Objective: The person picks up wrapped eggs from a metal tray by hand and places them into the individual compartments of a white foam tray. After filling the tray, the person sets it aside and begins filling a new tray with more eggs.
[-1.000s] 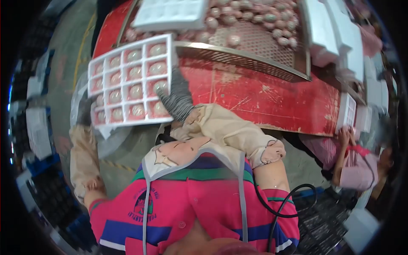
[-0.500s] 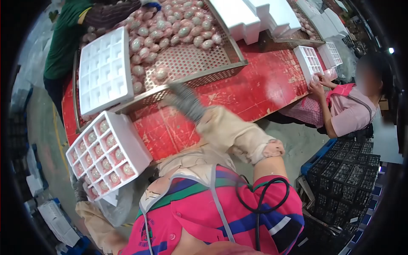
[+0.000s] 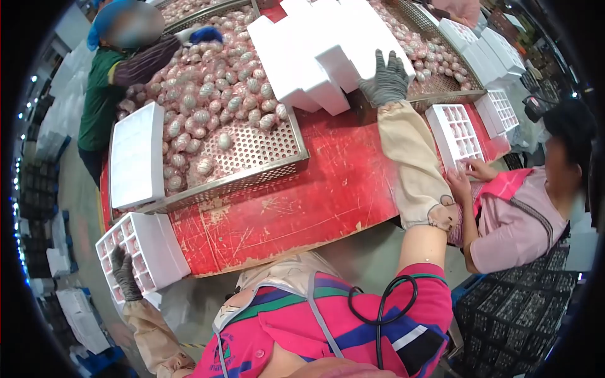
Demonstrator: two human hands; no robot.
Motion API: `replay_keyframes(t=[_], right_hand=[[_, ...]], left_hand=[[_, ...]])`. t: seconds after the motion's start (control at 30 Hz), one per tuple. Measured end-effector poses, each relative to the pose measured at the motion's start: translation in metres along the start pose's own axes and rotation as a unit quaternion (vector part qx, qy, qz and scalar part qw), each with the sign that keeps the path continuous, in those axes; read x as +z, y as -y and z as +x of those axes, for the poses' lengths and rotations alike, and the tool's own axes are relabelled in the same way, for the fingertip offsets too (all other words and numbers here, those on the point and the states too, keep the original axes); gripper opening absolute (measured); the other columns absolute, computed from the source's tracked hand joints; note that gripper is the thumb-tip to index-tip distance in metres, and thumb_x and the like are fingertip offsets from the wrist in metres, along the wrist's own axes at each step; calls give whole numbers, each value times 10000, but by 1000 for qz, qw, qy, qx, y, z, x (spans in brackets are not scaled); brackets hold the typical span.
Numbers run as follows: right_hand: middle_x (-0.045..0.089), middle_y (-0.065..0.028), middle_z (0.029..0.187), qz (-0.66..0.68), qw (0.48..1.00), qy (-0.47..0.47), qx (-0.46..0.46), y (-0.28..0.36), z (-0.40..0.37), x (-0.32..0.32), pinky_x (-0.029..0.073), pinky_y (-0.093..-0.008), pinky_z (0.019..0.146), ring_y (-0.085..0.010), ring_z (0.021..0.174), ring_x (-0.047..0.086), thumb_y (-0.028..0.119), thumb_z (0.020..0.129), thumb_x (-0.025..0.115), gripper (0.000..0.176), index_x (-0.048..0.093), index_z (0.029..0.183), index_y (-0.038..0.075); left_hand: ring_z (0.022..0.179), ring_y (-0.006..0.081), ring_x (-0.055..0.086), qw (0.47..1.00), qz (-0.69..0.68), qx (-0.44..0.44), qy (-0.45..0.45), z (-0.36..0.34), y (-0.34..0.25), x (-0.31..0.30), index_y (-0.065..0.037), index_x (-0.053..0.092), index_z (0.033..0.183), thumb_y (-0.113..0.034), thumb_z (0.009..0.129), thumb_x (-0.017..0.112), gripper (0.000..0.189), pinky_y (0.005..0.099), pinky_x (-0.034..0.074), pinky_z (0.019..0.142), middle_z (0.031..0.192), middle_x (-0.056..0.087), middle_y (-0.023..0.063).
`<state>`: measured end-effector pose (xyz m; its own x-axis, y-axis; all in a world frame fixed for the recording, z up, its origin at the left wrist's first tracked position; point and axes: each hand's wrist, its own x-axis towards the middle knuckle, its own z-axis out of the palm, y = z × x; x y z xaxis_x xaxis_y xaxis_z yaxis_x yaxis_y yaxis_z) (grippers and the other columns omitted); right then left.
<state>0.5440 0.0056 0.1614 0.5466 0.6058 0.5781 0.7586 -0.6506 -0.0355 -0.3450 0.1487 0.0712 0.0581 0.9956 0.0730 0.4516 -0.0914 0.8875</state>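
My left hand, gloved in grey (image 3: 126, 274), lies with fingers spread against the face of a white foam box (image 3: 161, 246) at the table's left corner. The box stands tilted, its compartments holding wrapped round items. Farther right, my right hand (image 3: 386, 80), also in a grey glove, rests with fingers apart on a stack of white foam pieces (image 3: 328, 38) at the back of the table. A perforated metal tray (image 3: 265, 145) holds many wrapped balls (image 3: 217, 101) in pink net. Over its left end lies a white foam tray (image 3: 137, 157).
The red table (image 3: 283, 208) spans the view. A co-worker in green (image 3: 101, 94) reaches into the metal tray from the left. Another in pink (image 3: 517, 220) handles a foam box (image 3: 455, 133) on the right. Black crates (image 3: 517, 315) stand lower right.
My right hand has moved from the metal tray's front edge to the foam stack, farther back and right. My left hand has shifted up onto the box's face. The view has shifted too.
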Motion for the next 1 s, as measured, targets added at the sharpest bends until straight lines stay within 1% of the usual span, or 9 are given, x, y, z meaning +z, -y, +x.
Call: replay_keyframes(t=[0.13, 0.33, 0.47, 0.53, 0.63, 0.7, 0.87, 0.93, 1.0], right_hand=[[323, -154, 1396, -67, 989, 108, -71, 9, 16, 12, 327, -511, 981, -337, 1237, 354, 354, 668, 726, 831, 330, 1385, 210], [437, -96, 1317, 73, 990, -110, -54, 8, 41, -53, 339, -469, 982, -301, 1180, 411, 308, 673, 707, 747, 400, 1335, 149], [568, -109, 1171, 242, 862, -389, -219, 11, 35, -157, 392, -405, 965, -251, 1096, 528, 182, 694, 709, 567, 535, 1220, 59], [574, -122, 1163, 346, 803, -415, -253, 35, 16, -206, 435, -363, 941, -261, 1083, 545, 27, 725, 695, 467, 545, 1167, 0], [577, -110, 1179, 679, 700, -164, -148, 61, -29, -221, 409, -369, 973, -243, 1105, 536, 3, 741, 642, 463, 558, 1196, 26], [565, -122, 1215, 594, 777, -74, -193, 74, -54, -197, 391, -344, 999, -226, 1171, 497, -44, 784, 607, 451, 530, 1226, 6], [567, -138, 1206, 592, 729, 182, -291, 115, -141, -94, 384, -400, 1005, -280, 1158, 499, 88, 772, 630, 374, 611, 1146, 73], [590, -119, 1166, 623, 695, 225, -280, 123, -181, -50, 400, -387, 979, -260, 1108, 527, 85, 761, 635, 360, 622, 1121, 78], [615, -111, 1104, 626, 674, 384, -80, 129, -221, -16, 426, -392, 933, -252, 1053, 559, 118, 758, 655, 347, 625, 1100, 66]], left_hand=[[1090, 151, 530, 995, -42, -73, 51, -51, -119, 95, -51, 482, 1291, 7, 843, 596, 466, 298, 447, 918, 1212, 555, 68], [1096, 158, 530, 994, -3, -6, 112, -75, -159, 155, -34, 484, 1272, 8, 842, 590, 445, 281, 442, 909, 1207, 557, 69], [1077, 156, 533, 989, 78, 46, 113, -74, -168, 173, -16, 510, 1230, -3, 850, 574, 385, 264, 439, 888, 1170, 574, 74], [1062, 156, 530, 991, 94, 30, 85, -76, -191, 185, 1, 525, 1205, -40, 861, 584, 352, 269, 429, 898, 1147, 582, 73], [934, 114, 578, 991, -101, 56, -63, -73, -204, 200, -9, 617, 1099, -78, 867, 607, 242, 257, 452, 843, 1027, 644, 55], [926, 101, 586, 965, -202, 56, -157, -61, -209, 199, -24, 614, 1118, -116, 891, 572, 248, 222, 459, 744, 1046, 643, 46], [912, 116, 594, 929, -279, 82, -228, -49, -188, 195, -33, 615, 1115, -127, 905, 536, 244, 220, 453, 725, 1053, 626, 32], [914, 112, 587, 960, -224, 64, -154, -50, -182, 192, -26, 614, 1113, -107, 901, 530, 242, 226, 450, 736, 1044, 616, 29], [917, 105, 575, 961, -234, 50, -141, -54, -182, 192, -14, 612, 1107, -97, 899, 532, 238, 222, 446, 766, 1020, 618, 32]])
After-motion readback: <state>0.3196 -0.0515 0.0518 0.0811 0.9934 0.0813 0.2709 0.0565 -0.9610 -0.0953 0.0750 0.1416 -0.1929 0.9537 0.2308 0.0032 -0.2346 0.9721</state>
